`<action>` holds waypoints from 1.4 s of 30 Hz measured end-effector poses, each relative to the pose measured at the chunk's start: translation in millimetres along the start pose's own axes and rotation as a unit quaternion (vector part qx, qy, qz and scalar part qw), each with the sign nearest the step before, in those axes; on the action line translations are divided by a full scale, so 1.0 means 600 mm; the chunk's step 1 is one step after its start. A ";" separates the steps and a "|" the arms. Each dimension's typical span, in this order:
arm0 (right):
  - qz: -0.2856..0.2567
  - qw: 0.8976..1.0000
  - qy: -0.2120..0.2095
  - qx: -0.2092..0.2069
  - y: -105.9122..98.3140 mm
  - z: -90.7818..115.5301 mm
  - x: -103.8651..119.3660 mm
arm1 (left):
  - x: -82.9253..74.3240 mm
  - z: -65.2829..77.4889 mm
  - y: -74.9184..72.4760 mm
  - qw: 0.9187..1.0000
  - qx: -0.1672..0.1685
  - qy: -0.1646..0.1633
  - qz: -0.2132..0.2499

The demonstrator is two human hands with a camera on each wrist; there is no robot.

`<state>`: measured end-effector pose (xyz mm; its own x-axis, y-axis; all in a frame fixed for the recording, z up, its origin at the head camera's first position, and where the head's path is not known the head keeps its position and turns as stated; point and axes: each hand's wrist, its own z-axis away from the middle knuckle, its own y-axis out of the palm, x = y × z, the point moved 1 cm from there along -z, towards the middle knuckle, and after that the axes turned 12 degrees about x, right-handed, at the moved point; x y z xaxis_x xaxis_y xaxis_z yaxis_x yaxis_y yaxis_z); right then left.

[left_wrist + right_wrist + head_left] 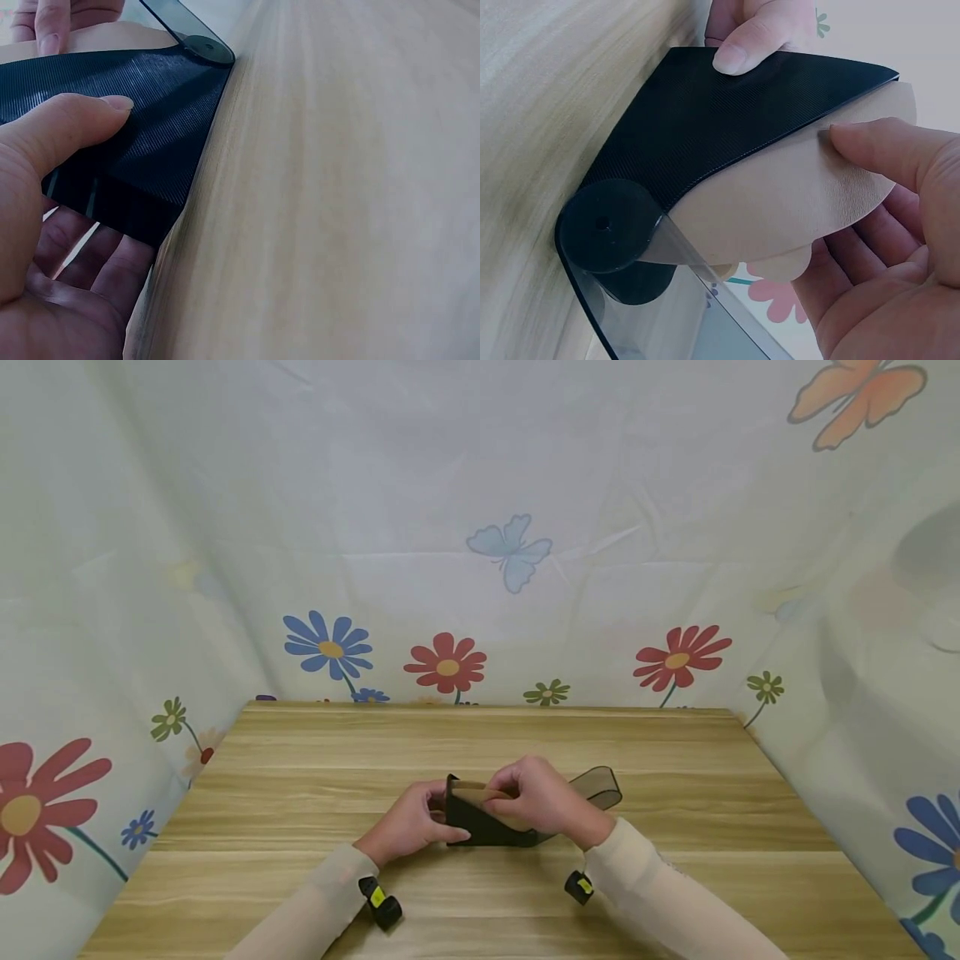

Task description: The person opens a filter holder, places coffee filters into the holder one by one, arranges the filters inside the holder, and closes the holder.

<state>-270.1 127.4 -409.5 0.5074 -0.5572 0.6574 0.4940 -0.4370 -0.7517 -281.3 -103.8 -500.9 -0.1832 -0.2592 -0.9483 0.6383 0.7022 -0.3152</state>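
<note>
A black ribbed, wedge-shaped coffee filter holder [480, 828] is tilted close over the table, its smoky clear lid [600, 785] swung open to the right on a round hinge. My left hand [408, 825] grips its left end, thumb on the ribbed face and fingers round the far side. Tan fan-shaped coffee filter papers [750, 206] stick out of the holder's open edge in the right wrist view. My right hand [542, 800] pinches them near their outer end, thumb on the near face and fingers behind. The lower part of the papers is hidden inside the holder.
The wood-grain table [360, 743] extends around both hands. A pale curtain [390, 560] printed with flowers and butterflies hangs behind it and along both sides. Small black wrist cameras [382, 906] are worn below the cream sleeves [660, 885].
</note>
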 end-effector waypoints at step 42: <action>-0.025 0.998 0.020 0.055 0.009 -0.001 -0.002 | -0.003 0.000 0.001 1.000 -0.002 0.004 0.005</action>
<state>-268.7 125.1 -414.3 0.4531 -0.5647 0.6898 0.5940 -0.3857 -0.7059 -280.5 -103.1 -499.3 -0.1826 -0.2478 -0.9515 0.6368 0.7075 -0.3065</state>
